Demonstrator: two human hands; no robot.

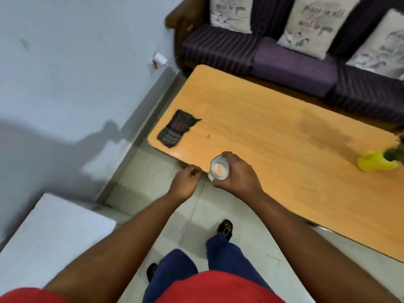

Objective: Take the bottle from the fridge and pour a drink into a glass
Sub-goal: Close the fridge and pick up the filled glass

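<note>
My right hand (pixel 238 173) is wrapped around a clear glass (pixel 219 168) seen from above, upright, with a pale pinkish drink inside. It hovers over the near left corner of the orange wooden table (pixel 273 132). My left hand (pixel 185 180) is just left of the glass, fingers curled in a loose fist, above the tiled floor; I cannot make out anything in it. No bottle is in view.
A dark folded cloth (pixel 177 131) lies at the table's left end. A yellow vase (pixel 376 164) with a plant stands at the right edge. A purple sofa (pixel 290 64) with cushions runs behind the table. A white surface (pixel 52 237) is at lower left, by the wall.
</note>
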